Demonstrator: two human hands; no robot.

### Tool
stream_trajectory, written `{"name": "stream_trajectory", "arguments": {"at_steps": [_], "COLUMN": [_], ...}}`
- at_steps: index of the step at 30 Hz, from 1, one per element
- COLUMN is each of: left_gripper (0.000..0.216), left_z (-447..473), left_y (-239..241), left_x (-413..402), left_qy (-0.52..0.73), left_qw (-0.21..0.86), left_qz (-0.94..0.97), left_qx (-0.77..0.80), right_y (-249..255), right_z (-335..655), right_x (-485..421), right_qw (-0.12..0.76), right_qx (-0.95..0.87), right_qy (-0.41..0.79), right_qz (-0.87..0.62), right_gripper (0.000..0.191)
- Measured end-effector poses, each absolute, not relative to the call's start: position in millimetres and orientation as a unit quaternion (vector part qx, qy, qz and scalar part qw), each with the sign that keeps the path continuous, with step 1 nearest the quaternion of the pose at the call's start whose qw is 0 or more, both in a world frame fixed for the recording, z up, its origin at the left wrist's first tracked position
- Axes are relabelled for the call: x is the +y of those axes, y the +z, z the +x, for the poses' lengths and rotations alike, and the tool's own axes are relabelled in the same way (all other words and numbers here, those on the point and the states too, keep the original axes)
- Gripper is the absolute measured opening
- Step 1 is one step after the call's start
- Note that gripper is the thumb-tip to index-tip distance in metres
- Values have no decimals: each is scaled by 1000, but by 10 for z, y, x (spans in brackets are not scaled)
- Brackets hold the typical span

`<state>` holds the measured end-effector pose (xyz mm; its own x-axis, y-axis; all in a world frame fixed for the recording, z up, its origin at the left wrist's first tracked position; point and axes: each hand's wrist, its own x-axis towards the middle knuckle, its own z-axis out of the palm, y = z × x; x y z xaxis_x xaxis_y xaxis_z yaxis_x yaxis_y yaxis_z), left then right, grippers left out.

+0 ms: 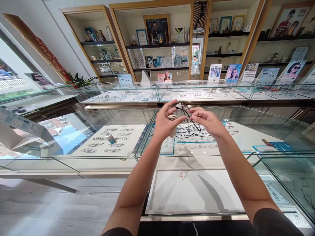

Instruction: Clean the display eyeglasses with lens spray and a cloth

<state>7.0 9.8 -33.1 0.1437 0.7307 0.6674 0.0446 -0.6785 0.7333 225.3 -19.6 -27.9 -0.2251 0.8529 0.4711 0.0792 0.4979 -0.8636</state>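
Note:
Both my arms reach out over a glass display case (pixel 221 154). A pair of thin black-framed glasses (pixel 188 115) is held up between my hands. My left hand (pixel 165 124) grips a white cloth (pixel 173 117) bunched in its fingers and presses it against a lens. My right hand (pixel 207 120) pinches the frame by its right side, with a temple arm hanging down below the fingers. Rows of glasses (pixel 189 131) lie inside the case directly under my hands.
A small spray bottle (pixel 109 137) lies on the glass case to the left. More glass counters (pixel 157 93) with glasses run across behind. Wall shelves (pixel 157 46) hold framed pictures and trophies. Upright adverts (pixel 232 72) stand on the far counter. A small wrapper (pixel 182 174) lies nearer me.

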Motion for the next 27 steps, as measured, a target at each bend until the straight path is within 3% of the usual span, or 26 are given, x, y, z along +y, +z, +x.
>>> {"name": "stream_trajectory", "arguments": {"at_steps": [6,10,15,27], "left_gripper": [82,76,31,37], "left_z": [125,128,204,364], "left_y": [-345,-317,-272,-303], "left_x": [102,81,-98,-171], "left_qy": [570,581,602,571], "left_qw": [417,389,261,367], "left_qz": [661,667,664,630], "left_qx": [253,258,360,377], "right_y": [-226,-242,-327,-374], "right_z": [2208,2191,2183,1955], "right_x": [-256,-231,-132,-216], "right_qw": [510,522,607,633], "right_qx": [-665,-658,-618,-665], "right_qy": [422,410,336,50], "right_qz": [-345,-356,-369,-393], "right_gripper": [38,36,29,15]}}
